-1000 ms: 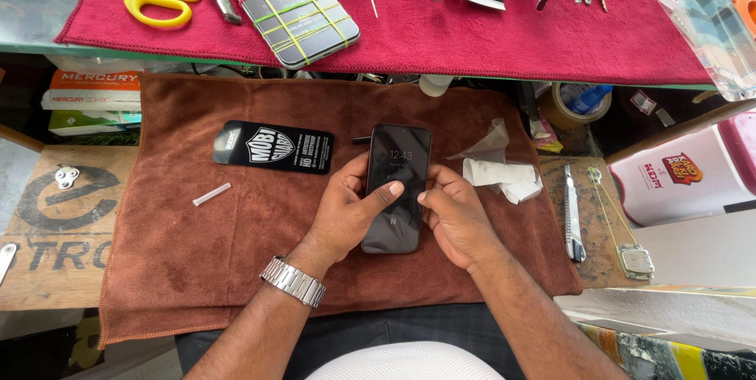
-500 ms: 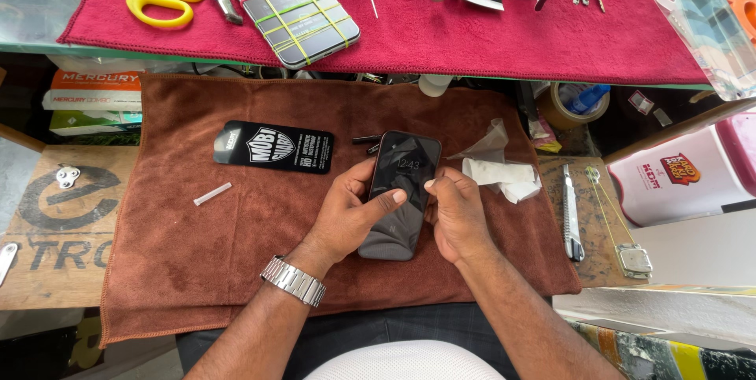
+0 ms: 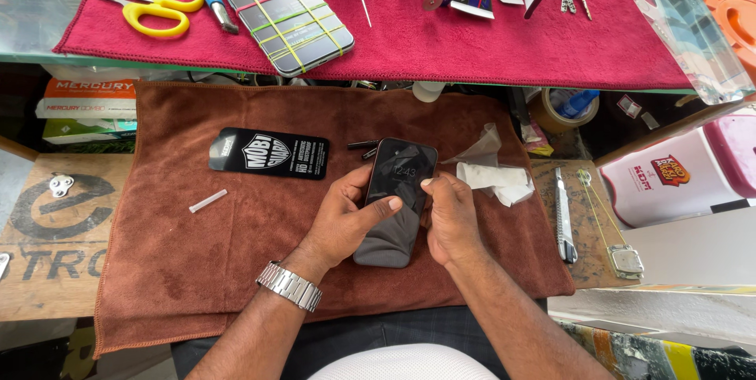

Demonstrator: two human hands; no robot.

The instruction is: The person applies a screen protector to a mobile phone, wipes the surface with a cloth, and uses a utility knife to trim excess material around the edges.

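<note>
Brown cloth (image 3: 197, 270) bears one black phone (image 3: 398, 199), gripped by two hands: left (image 3: 342, 218), right (image 3: 450, 218).

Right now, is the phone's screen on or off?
On. The phone lies flat on the brown cloth, and its dark screen shows faint lit digits near the top, between the left hand and right hand.
</note>
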